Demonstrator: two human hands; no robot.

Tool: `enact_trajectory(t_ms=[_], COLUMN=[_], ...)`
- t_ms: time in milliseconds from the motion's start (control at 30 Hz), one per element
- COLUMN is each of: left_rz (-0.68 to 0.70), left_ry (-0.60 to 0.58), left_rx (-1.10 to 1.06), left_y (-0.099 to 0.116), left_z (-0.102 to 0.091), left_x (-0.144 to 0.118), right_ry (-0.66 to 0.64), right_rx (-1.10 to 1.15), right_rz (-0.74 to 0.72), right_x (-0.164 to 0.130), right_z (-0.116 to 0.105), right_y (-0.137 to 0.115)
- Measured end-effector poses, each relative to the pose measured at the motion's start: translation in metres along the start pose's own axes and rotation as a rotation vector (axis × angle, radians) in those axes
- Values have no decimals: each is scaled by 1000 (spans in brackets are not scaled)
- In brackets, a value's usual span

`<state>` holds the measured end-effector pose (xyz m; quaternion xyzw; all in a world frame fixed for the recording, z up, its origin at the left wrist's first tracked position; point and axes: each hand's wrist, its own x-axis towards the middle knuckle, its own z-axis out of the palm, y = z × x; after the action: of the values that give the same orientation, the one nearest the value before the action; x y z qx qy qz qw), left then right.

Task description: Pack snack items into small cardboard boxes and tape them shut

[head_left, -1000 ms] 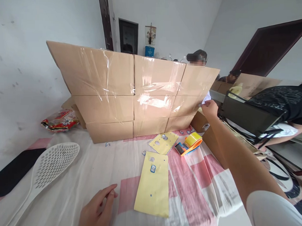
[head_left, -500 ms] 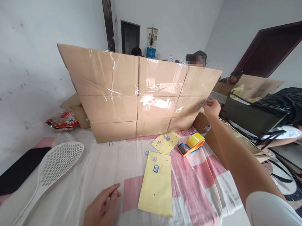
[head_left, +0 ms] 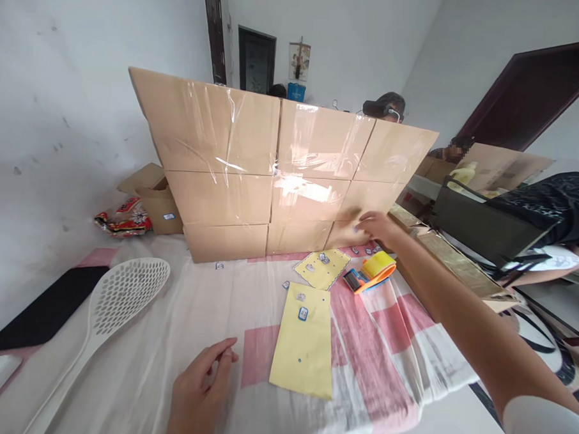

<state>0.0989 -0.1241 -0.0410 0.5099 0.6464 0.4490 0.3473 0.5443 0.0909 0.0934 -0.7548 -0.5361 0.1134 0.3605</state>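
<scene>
**Right hand out by the cardboard wall, left hand down on the cloth**

While my right arm stretches forward, my right hand (head_left: 378,226) hovers with fingers loosely spread and holding nothing, just above the yellow tape dispenser (head_left: 371,272) and close against the bottom right corner of the cardboard wall (head_left: 272,171). Whether the fingertips touch the cardboard I cannot tell. The dispenser, with its orange frame, lies on the surface (head_left: 179,314) right under that hand, and a few small blue-and-white stickers (head_left: 365,250) are scattered beside it at the foot of the boxes.

My left hand (head_left: 200,392) rests on the cloth at the near edge, fingers curled loosely together with thumb and forefinger meeting, nothing visible between them. Just to its right lies a long yellow backing sheet (head_left: 303,345) carrying one blue sticker near its top. A second, smaller yellow sheet (head_left: 322,268) sits beyond it, between the long sheet and the boxes, with a couple of stickers on it.

Farther left, a white perforated ladle (head_left: 117,305) lies at an angle, next to a black flat object (head_left: 45,309). A red snack packet (head_left: 124,216) and a small open carton (head_left: 153,198) sit against the wall. Behind the cardboard wall, another person's head (head_left: 385,107) shows.
</scene>
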Motion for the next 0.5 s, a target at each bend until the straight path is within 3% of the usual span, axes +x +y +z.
enact_trajectory(t_ms=[100,200,367,500], left_rz=[25,29,21,113], left_ry=[6,10,5,39], left_rx=[-10,-38,-84,-53], left_y=[1,3,4,13], left_z=[-1,-1,-1,-17], left_x=[0,0,-2,16], right_ry=[-292,-359,-265,-222], right_rx=[-213,-388,-585,-567], right_rz=[-62,-155,-247,-357], right_x=[-36,-62,-87,-148], right_z=[53,85,77,63], right_y=[-11,-19,-36,-36])
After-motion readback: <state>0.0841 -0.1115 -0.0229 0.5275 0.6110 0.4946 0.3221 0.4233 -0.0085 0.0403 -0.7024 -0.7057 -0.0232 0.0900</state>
